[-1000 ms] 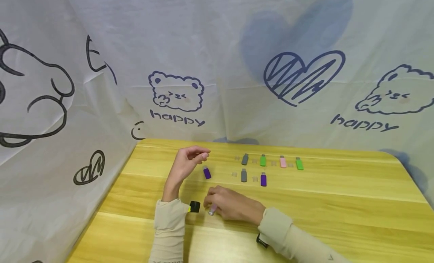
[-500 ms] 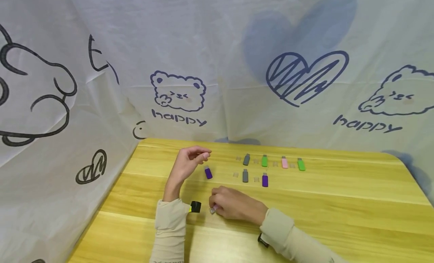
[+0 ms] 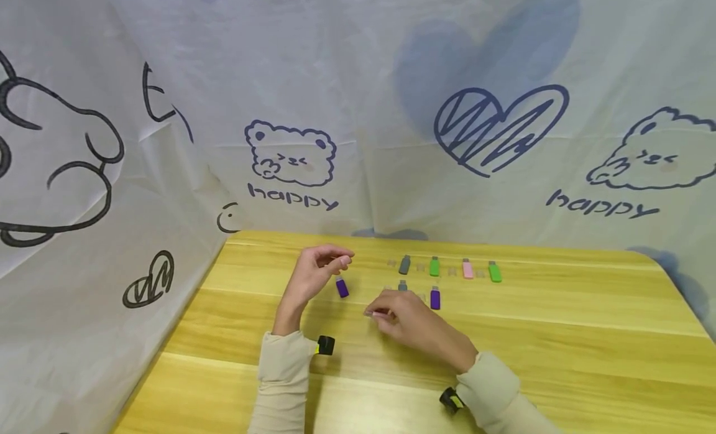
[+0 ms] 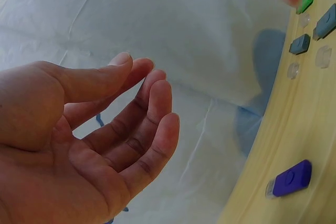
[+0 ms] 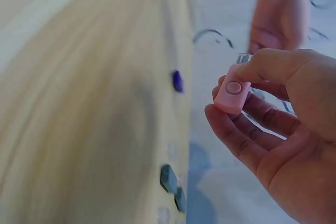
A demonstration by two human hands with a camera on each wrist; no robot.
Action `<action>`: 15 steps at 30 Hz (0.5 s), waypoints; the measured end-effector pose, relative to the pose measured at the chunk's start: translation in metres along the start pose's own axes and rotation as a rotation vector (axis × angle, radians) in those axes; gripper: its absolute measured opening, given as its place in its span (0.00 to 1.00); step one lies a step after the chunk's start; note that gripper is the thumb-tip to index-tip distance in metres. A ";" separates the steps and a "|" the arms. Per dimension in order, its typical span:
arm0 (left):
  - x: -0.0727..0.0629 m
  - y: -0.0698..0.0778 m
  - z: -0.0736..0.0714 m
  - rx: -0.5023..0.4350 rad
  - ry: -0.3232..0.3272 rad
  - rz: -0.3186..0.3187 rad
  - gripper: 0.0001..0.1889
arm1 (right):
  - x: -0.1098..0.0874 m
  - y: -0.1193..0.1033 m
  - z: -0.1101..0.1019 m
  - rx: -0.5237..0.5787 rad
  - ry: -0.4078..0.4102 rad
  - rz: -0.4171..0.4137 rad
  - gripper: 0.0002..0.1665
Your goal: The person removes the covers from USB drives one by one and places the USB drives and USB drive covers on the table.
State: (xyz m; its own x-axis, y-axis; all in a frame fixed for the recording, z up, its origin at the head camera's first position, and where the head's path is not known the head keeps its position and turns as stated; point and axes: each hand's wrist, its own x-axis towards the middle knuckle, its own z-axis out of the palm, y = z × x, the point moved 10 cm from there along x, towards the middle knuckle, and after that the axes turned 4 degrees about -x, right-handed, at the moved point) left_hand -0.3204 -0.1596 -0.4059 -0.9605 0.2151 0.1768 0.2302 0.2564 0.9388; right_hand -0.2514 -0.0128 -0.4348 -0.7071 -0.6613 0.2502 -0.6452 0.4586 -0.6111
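My right hand (image 3: 416,325) pinches a pink USB stick (image 5: 233,91) between thumb and fingers, above the table. Its connector end, clear or metallic, points up in the right wrist view. My left hand (image 3: 313,272) hovers above the table with loosely bent fingers and holds nothing; thumb tip and index finger lie close together in the left wrist view. Below it lies a purple USB stick (image 3: 342,288) with a clear end (image 4: 270,188). A second purple USB stick (image 3: 435,298) lies beyond my right hand, which partly covers a grey USB stick (image 3: 403,286).
In the back row lie a grey stick (image 3: 404,265), a green stick (image 3: 434,267), another pink stick (image 3: 467,268) and a second green stick (image 3: 495,272). Small clear caps (image 3: 452,272) lie among them. A white printed cloth (image 3: 386,173) hangs behind the wooden table (image 3: 559,334).
My right hand has moved away from me and to the right with the pink USB stick, towards the front row. The left hand has hardly moved.
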 end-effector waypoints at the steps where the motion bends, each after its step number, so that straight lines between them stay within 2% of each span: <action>1: 0.000 0.000 0.002 0.005 -0.004 0.000 0.09 | -0.001 0.003 -0.005 0.018 0.022 0.017 0.09; 8: 0.002 0.001 0.020 0.024 -0.047 -0.008 0.08 | -0.011 0.021 -0.041 0.180 0.164 0.127 0.08; 15: 0.003 0.002 0.036 0.026 -0.083 -0.029 0.08 | -0.025 0.040 -0.060 0.324 0.282 0.228 0.10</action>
State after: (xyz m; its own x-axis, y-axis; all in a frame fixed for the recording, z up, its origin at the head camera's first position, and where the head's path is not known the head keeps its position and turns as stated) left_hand -0.3173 -0.1243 -0.4137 -0.9509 0.2839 0.1231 0.2070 0.2877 0.9351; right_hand -0.2771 0.0581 -0.4202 -0.8999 -0.3581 0.2490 -0.3727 0.3349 -0.8654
